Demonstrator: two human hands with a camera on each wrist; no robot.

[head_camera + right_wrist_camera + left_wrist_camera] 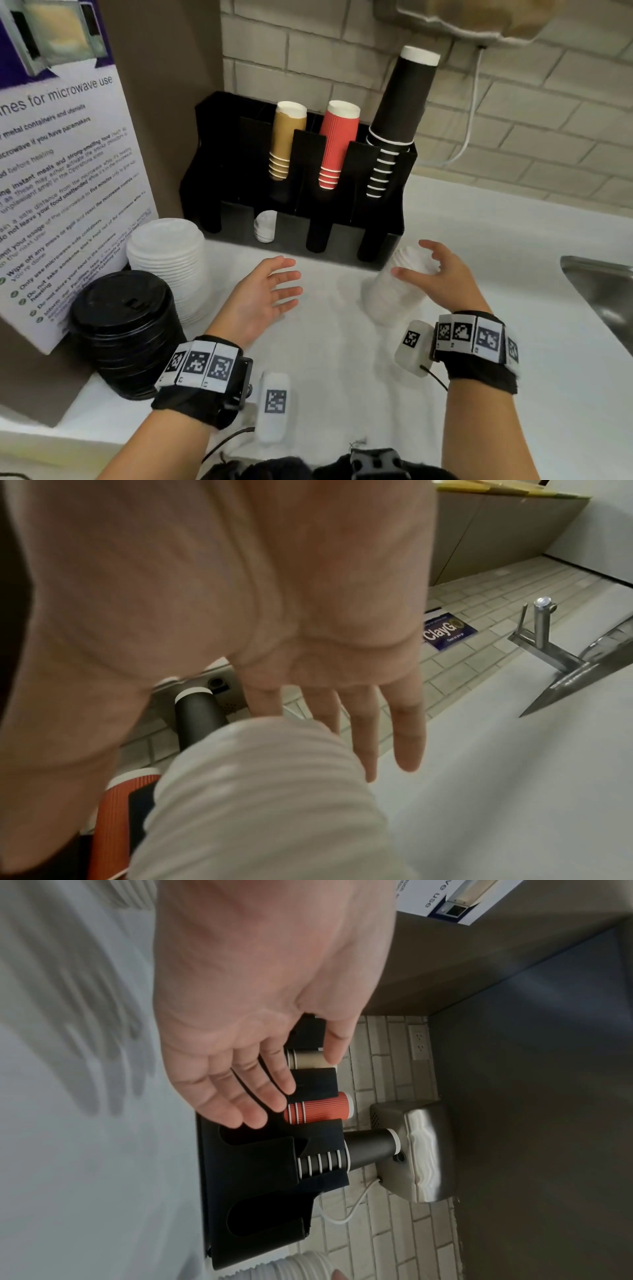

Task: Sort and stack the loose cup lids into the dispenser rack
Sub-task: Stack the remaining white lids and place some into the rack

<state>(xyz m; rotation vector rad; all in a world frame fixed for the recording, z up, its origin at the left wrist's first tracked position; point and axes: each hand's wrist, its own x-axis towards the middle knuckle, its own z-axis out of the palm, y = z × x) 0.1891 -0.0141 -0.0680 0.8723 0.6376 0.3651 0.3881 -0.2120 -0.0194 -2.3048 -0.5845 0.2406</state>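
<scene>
Head view: both hands spread, left hand (pixel 265 297) empty, right hand (pixel 442 277) beside tilted white lid stack (pixel 394 291); bare tabletop (pixel 329 359) between, dispenser rack (pixel 301 192) behind.

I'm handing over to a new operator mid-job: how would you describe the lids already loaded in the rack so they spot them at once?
Find the black rack against the brick wall, with three stacks of cups standing in its back row. In the front row, look in the slot below the tan cups: a short stack of small white lids shows through it. The other front slots look dark, and the loose lid piles on the counter are wider.
</scene>
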